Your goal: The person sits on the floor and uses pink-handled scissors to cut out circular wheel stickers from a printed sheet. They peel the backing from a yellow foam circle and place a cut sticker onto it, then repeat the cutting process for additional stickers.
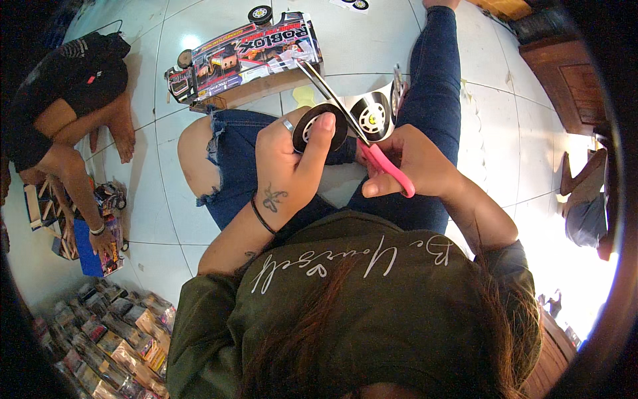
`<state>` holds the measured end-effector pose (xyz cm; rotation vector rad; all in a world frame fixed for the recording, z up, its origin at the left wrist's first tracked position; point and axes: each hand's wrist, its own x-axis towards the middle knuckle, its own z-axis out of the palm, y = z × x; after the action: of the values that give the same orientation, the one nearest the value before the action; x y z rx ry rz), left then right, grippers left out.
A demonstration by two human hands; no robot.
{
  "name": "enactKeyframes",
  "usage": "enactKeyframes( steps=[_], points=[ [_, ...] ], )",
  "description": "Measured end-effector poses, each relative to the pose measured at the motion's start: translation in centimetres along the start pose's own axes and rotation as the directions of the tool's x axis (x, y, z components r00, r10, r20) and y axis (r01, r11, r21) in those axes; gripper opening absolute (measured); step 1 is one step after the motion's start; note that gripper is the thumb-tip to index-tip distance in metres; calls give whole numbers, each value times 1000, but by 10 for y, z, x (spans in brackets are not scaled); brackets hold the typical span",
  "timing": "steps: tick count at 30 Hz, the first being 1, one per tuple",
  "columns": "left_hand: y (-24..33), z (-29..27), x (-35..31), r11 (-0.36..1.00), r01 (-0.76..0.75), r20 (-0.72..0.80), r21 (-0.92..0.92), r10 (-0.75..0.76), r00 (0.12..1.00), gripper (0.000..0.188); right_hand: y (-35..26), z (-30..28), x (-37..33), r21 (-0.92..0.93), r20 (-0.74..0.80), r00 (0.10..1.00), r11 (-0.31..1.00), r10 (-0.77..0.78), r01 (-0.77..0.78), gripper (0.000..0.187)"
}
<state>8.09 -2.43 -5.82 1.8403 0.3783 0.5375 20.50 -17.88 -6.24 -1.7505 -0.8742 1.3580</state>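
My left hand (289,163) pinches a strip of printed wheel stickers (373,114), thumb pressed over a black wheel picture. The strip is white with black round wheel prints and curls up and away at its far end. My right hand (419,163) grips pink-handled scissors (389,167), with the thumb by the handle loop. Their long metal blades point up and to the left across the strip, slightly apart at the tips. Whether the blades are biting into the paper, I cannot tell. Both hands are above my lap, between my knees.
A toy truck (259,53) covered in printed stickers lies on the tiled floor ahead. Left of me, another person's hand (103,245) rests on a blue toy truck (93,256). Many wrapped toy pieces (113,332) cover the floor lower left. A wooden cabinet (558,83) stands at right.
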Motion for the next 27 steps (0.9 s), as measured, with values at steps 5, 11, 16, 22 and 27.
enactKeyframes(
  steps=[5, 11, 16, 22, 27],
  points=[
    [3, -2, -2, 998, -62, 10, -8, 62, 998, 23, -1, 4, -2, 69, -3, 1000, 998, -6, 7, 49],
    [-3, -2, 7, 989, -123, -3, 86, 123, 992, 24, 2, 3, 1, 121, 68, 995, 991, -66, 58, 50],
    [-8, -9, 17, 953, -169, 70, 251, 156, 985, 25, 3, 5, 2, 173, 152, 987, 982, 48, -74, 50],
    [-1, -9, 11, 995, -73, 90, 66, 67, 994, 25, -7, -3, 4, 24, 62, 998, 1000, 17, -18, 43],
    [6, -16, 6, 992, 119, 154, -49, -110, 982, 25, -10, 6, 4, 59, 8, 1000, 998, -17, 17, 42]
  ],
)
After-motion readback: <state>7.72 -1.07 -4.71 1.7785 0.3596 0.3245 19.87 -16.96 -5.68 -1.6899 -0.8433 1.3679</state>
